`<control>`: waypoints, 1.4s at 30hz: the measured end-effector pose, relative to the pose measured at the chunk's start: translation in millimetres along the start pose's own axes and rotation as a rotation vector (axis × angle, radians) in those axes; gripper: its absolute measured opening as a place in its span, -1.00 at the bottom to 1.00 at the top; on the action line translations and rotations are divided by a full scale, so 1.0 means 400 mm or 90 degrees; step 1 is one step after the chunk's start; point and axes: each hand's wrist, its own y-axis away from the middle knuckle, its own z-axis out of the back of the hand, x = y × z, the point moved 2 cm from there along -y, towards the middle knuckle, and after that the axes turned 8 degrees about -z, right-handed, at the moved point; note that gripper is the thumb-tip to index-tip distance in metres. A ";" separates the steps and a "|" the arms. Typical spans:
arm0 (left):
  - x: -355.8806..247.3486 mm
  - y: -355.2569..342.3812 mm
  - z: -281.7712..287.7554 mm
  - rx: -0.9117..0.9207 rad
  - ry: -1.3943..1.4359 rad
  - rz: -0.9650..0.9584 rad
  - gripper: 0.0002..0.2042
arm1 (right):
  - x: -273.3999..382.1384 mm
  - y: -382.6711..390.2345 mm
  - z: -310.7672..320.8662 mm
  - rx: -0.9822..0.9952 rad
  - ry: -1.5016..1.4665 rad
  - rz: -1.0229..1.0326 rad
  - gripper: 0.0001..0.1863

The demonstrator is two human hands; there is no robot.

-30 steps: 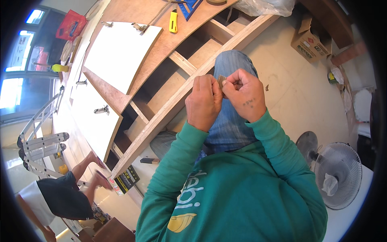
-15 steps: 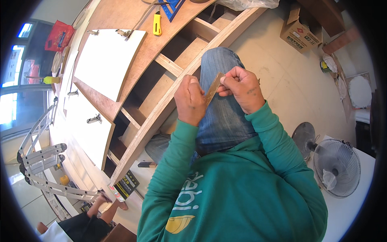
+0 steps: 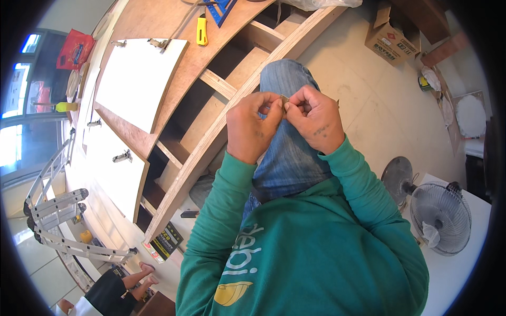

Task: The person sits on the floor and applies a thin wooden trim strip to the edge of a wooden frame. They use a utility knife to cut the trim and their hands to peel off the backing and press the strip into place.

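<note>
Above my jeans-clad knee, both hands meet at the fingertips. My left hand (image 3: 251,125) is closed, thumb and forefinger pinching a thin brown strip (image 3: 285,99). From the other side my right hand (image 3: 318,117) pinches the same strip, its fingers curled in. Only a small bit of the strip shows between the fingertips; the rest is hidden, and its material is unclear. To the left of my hands runs the wooden frame edge (image 3: 211,126) of a large plywood piece with open compartments.
White panels (image 3: 139,84) with metal hinges lie on the plywood, near a yellow utility knife (image 3: 202,30) and a blue square (image 3: 220,10). A fan (image 3: 440,218) stands right, a cardboard box (image 3: 392,37) far right. At lower left are a folding ladder (image 3: 55,203) and another person (image 3: 118,289).
My left hand has come up and turned so its fingertips meet the right's. The strip, long and visible before, is now mostly covered by fingers. The other person's legs have shifted.
</note>
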 end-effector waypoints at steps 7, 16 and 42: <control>0.002 -0.023 0.006 0.129 -0.033 0.013 -0.82 | 0.036 0.007 0.029 -0.023 0.180 0.212 -0.88; 0.038 -0.014 -0.082 0.096 -0.017 -0.075 -0.87 | -0.033 0.003 0.060 -0.030 0.064 0.068 -0.90; 0.026 0.004 -0.074 -0.042 0.189 0.069 -0.82 | -0.044 -0.016 0.122 0.104 -0.198 -0.132 -0.79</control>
